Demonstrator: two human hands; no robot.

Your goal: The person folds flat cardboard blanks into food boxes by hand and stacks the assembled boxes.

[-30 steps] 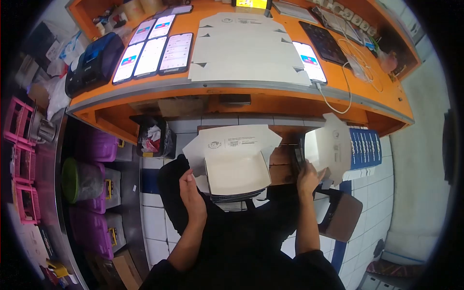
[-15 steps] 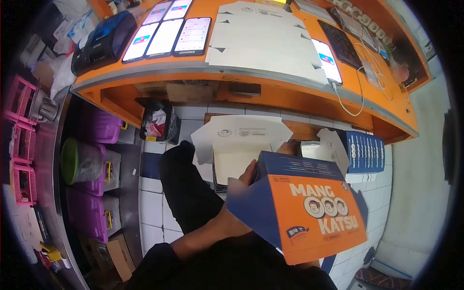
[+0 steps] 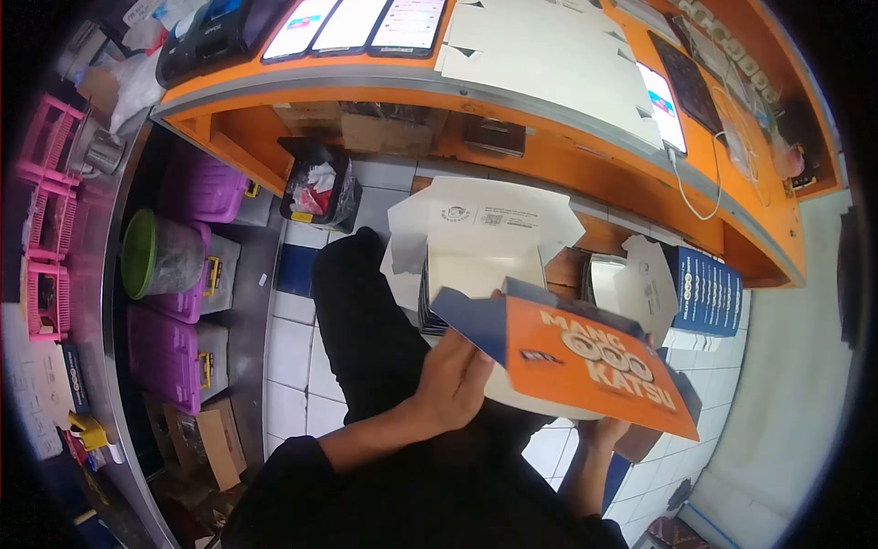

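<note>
Leftmost, pink baskets (image 3: 48, 220) are lined up beside a metal cup (image 3: 103, 151); what they hold cannot be made out. Next, a clear bucket with a green rim (image 3: 137, 254) is seen tipped towards the lens, and purple lids (image 3: 163, 357) are fitted on pale storage bins (image 3: 213, 359). Below these, a cardboard box (image 3: 219, 435) is partly lost in shadow. Farther right, under the counter (image 3: 366, 78), crumpled white and red scraps are held in a black trash can (image 3: 343, 197). A white box (image 3: 485, 261) is stood open on a dark-edged stack, its flap raised and its pale inside shown. In front of it, over the lap, an orange-and-blue box (image 3: 594, 366) is held tilted between both hands, its inside hidden by the lid. Its left side is clasped by the left hand (image 3: 455, 380), grip closed; its near lower edge is gripped by the right hand (image 3: 606, 432), partly covered. At right, a smaller open box (image 3: 654, 274) is placed beside blue boxes (image 3: 709, 288).
</note>
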